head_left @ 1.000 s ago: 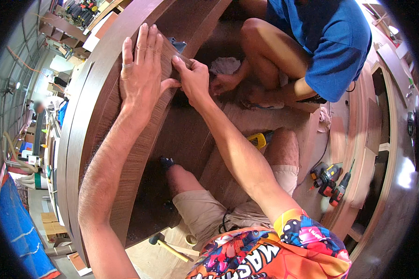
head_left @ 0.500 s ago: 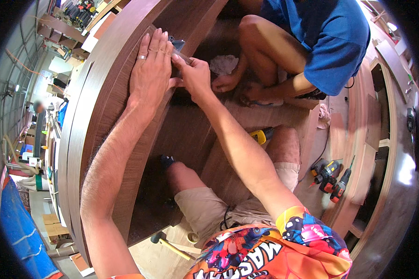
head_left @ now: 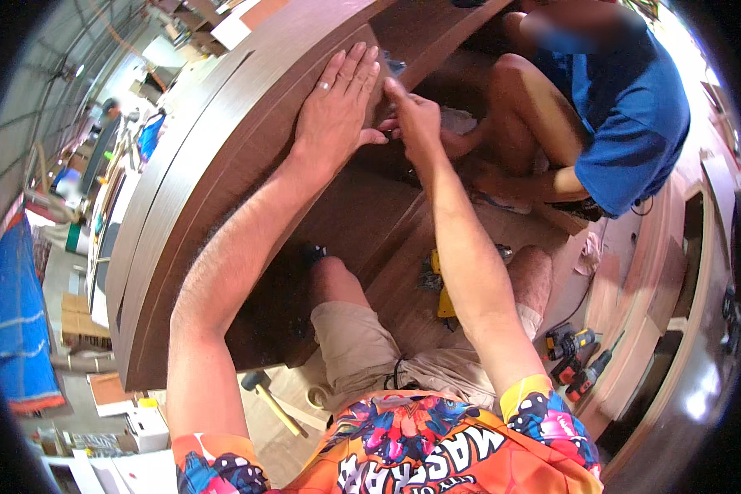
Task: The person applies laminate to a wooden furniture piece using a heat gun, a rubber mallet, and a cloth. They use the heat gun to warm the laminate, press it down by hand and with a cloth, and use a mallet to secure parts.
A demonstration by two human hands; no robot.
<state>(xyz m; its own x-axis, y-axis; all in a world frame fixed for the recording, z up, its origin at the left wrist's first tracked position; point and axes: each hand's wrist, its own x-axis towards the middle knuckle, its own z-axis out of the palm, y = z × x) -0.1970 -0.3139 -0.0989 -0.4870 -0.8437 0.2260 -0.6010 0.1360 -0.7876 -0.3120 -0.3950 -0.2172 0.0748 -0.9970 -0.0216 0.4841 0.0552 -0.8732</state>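
My left hand [head_left: 333,111] lies flat on a dark wood-veneer panel [head_left: 263,132] of a curved furniture piece, fingers straight, a ring on one and the thumb out over the edge. Beside it, my right hand [head_left: 420,119] is closed on that edge, thumb on top, other fingers curled partly out of sight. A small grey-blue object [head_left: 393,64], too indistinct to name, sits just beyond the edge. Inside the dark unit, below my right forearm, lies a yellow tool [head_left: 445,305], partly hidden.
A co-worker [head_left: 634,123] in blue crouches inside at the upper right. Drills [head_left: 580,366] lie at right beside long boards [head_left: 642,288]. A mallet [head_left: 276,407] lies at the bottom near my leg. A blue tarp [head_left: 16,329] is at far left.
The view has shifted, so hands and furniture appear farther right. Both hands stay at the panel's edge. The co-worker's blurred head has come into view, and more of the yellow tool shows.
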